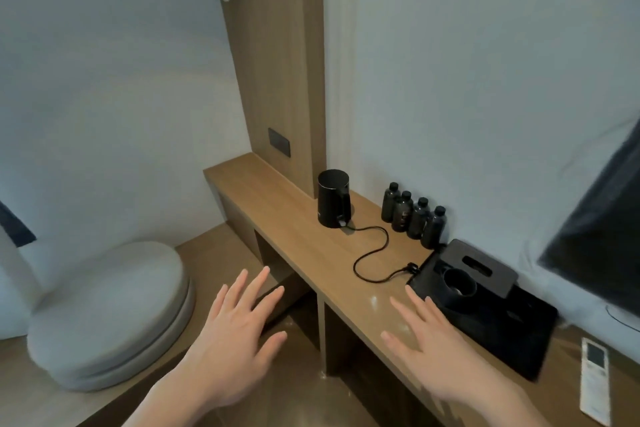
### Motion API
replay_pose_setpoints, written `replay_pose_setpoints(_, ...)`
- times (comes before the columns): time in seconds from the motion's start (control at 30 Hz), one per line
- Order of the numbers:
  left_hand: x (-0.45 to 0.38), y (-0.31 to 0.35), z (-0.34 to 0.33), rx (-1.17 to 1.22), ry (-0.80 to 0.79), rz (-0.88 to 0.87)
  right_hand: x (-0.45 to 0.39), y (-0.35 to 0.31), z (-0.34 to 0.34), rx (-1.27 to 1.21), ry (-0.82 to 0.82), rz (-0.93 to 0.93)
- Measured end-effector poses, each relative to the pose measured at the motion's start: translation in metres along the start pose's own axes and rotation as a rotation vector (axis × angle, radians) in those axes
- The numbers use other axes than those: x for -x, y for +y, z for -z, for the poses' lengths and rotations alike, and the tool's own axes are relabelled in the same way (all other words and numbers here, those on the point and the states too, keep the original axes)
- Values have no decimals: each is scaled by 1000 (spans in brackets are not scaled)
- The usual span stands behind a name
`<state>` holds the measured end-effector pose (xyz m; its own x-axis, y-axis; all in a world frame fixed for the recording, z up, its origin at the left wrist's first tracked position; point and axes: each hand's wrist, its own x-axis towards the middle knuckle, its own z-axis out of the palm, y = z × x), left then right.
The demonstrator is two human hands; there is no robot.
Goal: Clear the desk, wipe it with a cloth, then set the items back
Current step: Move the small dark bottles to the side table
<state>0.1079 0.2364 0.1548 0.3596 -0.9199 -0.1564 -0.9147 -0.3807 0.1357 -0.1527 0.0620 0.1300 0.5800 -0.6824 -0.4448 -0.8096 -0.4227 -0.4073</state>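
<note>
1. Both hands are empty. Left hand (235,333) hovers off the front edge of the long wooden desk surface (311,239), fingers spread and straight. Right hand (426,347) hovers over the near part of the surface, fingers spread, nothing in its grip.
2. Nothing is cleared yet, judging by the layout. On the surface: black cylindrical electric kettle (334,199) near the wood wall panel, four dark plastic bottles (414,217) in a row against the wall, black tray (498,329) carrying a black tissue box (474,267) and a dark cup (459,286), white remote control (595,380) at the far right.
3. No cloth is in view.
4. Risk: the kettle's black power cord (372,253) loops across the surface towards the tray. Lifting the kettle without gathering the cord would likely drag it into the bottles or the tray.
5. Risk: the bottles stand tight together; grabbing one from the side could topple its neighbours.
6. Risk: the cup sits loose on the tray. Tilting the tray while lifting could slide it off.
7. Risk: right hand is just beside the tray edge; a careless reach could nudge it.
8. Frame is motion-blurred at right, so the remote's exact position is uncertain.
</note>
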Motion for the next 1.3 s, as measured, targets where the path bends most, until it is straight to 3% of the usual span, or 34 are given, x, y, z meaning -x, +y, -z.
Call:
replay_pose_setpoints(0.37, -176, 3, 17, -3, -1, -63, -122, 17, 83, -52, 99, 26)
replay_pose_setpoints(0.87, -439, 57, 26, 79, -155, -512, -205, 59, 130, -229, 275, -306)
replay_pose_setpoints(1.3, -604, 94, 1, -63, -385, -713, -359, 55, 135, -316, 371, -446)
